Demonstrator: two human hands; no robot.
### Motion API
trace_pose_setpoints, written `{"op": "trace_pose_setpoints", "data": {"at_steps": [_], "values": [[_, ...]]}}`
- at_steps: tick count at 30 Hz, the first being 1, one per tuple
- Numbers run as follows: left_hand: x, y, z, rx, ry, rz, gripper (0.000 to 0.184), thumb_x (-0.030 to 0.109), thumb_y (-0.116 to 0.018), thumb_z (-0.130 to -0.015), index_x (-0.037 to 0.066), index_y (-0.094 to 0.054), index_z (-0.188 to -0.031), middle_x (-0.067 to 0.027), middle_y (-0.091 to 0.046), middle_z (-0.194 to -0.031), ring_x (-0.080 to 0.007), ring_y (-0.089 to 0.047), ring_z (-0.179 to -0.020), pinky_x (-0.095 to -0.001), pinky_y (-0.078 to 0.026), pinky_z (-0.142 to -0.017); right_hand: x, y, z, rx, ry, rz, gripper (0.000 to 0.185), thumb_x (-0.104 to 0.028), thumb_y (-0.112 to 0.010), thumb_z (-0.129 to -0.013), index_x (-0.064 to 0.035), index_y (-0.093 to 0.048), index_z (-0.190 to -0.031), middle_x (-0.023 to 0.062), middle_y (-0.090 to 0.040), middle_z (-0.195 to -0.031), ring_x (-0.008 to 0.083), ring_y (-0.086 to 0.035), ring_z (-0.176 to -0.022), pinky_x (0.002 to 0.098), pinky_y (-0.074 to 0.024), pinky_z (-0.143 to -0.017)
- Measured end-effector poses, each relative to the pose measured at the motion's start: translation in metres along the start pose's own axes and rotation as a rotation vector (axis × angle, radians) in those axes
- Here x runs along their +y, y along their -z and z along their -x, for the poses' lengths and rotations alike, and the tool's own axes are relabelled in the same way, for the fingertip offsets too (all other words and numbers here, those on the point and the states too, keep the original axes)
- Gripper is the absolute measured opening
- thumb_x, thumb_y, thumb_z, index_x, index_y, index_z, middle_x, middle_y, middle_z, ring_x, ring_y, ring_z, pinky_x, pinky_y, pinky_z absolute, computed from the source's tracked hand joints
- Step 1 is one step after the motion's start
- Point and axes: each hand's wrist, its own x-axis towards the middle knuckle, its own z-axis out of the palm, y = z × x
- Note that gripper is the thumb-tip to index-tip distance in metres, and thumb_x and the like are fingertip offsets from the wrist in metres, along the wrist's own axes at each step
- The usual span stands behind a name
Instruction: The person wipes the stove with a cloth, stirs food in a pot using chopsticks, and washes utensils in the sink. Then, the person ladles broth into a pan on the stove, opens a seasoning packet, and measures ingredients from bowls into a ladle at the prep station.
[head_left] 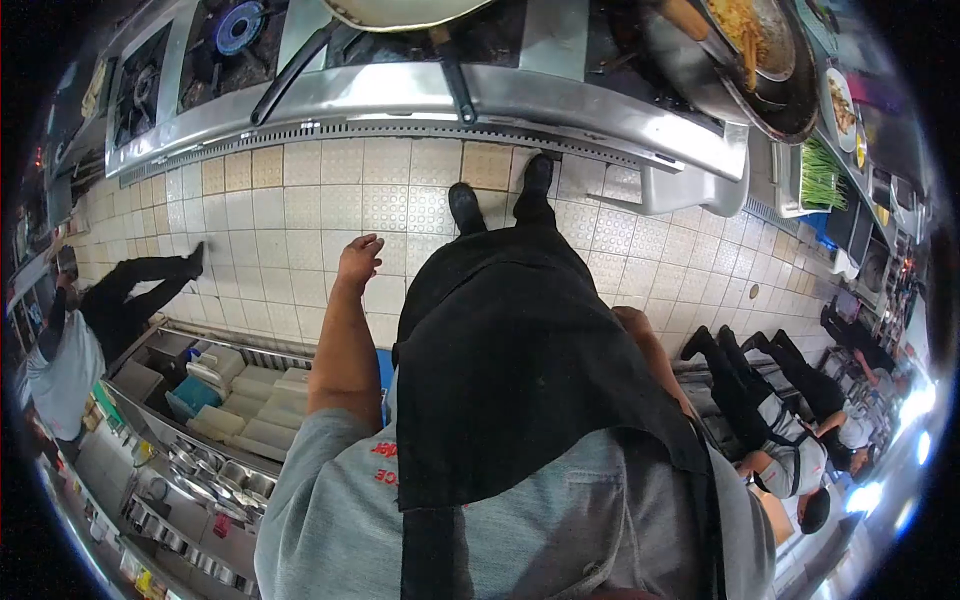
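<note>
And the apron (500, 370) is black, the shirt (320, 510) grey with red lettering (385, 461), the floor tiles (385, 205) cream, some dotted, the flame (240, 28) blue!

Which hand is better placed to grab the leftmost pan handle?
Left hand, probably: it looks empty and sits nearer that handle; the right hand hangs back by the apron, partly hidden.
</note>
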Motion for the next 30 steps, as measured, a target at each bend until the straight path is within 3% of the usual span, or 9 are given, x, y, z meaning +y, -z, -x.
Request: {"op": "trace_pose_setpoints", "data": {"at_steps": [1,3,5,9,12,16,26,27,30], "values": [[-0.007,0.000,-0.004,0.001,-0.003,0.010,0.046,0.029,-0.062,-0.082,0.008,-0.052,-0.122,-0.0038,-0.061,-0.105,-0.0180,-0.059,-0.079,-0.0315,-0.044,-0.064,-0.008,-0.005,0.010,-0.013,0.013,0.033,0.028,-0.025,-0.051,-0.087,-0.0114,-0.055,-0.112,0.0091,-0.060,-0.091,0.0219,-0.061,-0.063,0.0372,-0.0532,-0.055],[-0.020,-0.001,-0.005,-0.023,0.020,0.026,0.046,0.030,-0.062,-0.082,0.008,-0.053,-0.121,-0.0037,-0.061,-0.105,-0.0179,-0.059,-0.080,-0.0315,-0.044,-0.064,-0.040,0.002,0.038,0.170,-0.261,-0.366,0.027,-0.024,-0.049,-0.088,-0.0109,-0.056,-0.112,0.0098,-0.061,-0.094,0.0225,-0.061,-0.063,0.0369,-0.0523,-0.053],[-0.040,-0.003,-0.013,-0.008,0.000,0.039,0.047,0.029,-0.065,-0.080,0.005,-0.055,-0.120,-0.0096,-0.064,-0.098,-0.0177,-0.060,-0.068,-0.0294,-0.045,-0.052,-0.057,0.011,0.051,0.274,-0.220,-0.354,0.028,-0.026,-0.048,-0.089,-0.0113,-0.054,-0.112,0.0092,-0.061,-0.096,0.0232,-0.061,-0.067,0.0376,-0.0504,-0.057],[-0.074,-0.002,-0.012,-0.038,0.037,0.060,0.046,0.030,-0.065,-0.080,0.004,-0.056,-0.117,-0.0089,-0.065,-0.093,-0.0164,-0.060,-0.064,-0.0273,-0.043,-0.045,-0.106,0.027,0.068,0.404,-0.044,-0.357,0.025,-0.022,-0.047,-0.090,-0.0120,-0.053,-0.112,0.0072,-0.060,-0.096,0.0211,-0.061,-0.072,0.0350,-0.0499,-0.061],[-0.086,0.004,-0.007,-0.077,0.132,-0.007,0.044,0.030,-0.061,-0.082,0.008,-0.055,-0.119,-0.0054,-0.062,-0.105,-0.0176,-0.060,-0.073,-0.0298,-0.045,-0.058,-0.148,0.027,0.079,0.458,0.007,-0.234,0.023,-0.019,-0.047,-0.090,-0.0113,-0.054,-0.111,0.0063,-0.060,-0.095,0.0181,-0.061,-0.072,0.0314,-0.0496,-0.061],[-0.099,0.008,-0.009,-0.070,0.137,0.012,0.045,0.030,-0.060,-0.082,0.008,-0.054,-0.121,-0.0065,-0.061,-0.108,-0.0179,-0.060,-0.076,-0.0314,-0.045,-0.060,-0.176,0.016,0.096,0.431,0.100,-0.200,0.024,-0.016,-0.049,-0.088,-0.0080,-0.056,-0.109,0.0069,-0.059,-0.089,0.0161,-0.060,-0.065,0.0284,-0.0493,-0.055],[-0.073,-0.004,-0.021,-0.102,0.056,0.107,0.048,0.030,-0.060,-0.082,0.008,-0.051,-0.124,-0.0074,-0.060,-0.114,-0.0229,-0.061,-0.082,-0.0355,-0.047,-0.066,-0.128,0.016,0.108,0.416,-0.106,-0.173,0.022,-0.026,-0.048,-0.088,-0.0121,-0.056,-0.104,0.0034,-0.059,-0.086,0.0142,-0.057,-0.063,0.0290,-0.0439,-0.055],[-0.071,-0.005,-0.022,-0.101,0.051,0.106,0.048,0.030,-0.060,-0.082,0.008,-0.051,-0.124,-0.0074,-0.060,-0.114,-0.0229,-0.061,-0.082,-0.0355,-0.047,-0.066,-0.124,0.017,0.107,0.408,-0.116,-0.157,0.029,-0.022,-0.048,-0.090,-0.0068,-0.053,-0.114,0.0087,-0.060,-0.089,0.0186,-0.060,-0.064,0.0309,-0.0501,-0.052],[-0.071,-0.010,-0.026,-0.116,0.027,0.082,0.049,0.031,-0.060,-0.082,0.008,-0.051,-0.124,-0.0075,-0.060,-0.113,-0.0228,-0.061,-0.082,-0.0346,-0.047,-0.065,-0.113,0.021,0.107,0.385,-0.152,-0.139,0.032,-0.022,-0.048,-0.089,-0.0070,-0.052,-0.117,0.0091,-0.060,-0.090,0.0192,-0.061,-0.066,0.0320,-0.0507,-0.053]]}}
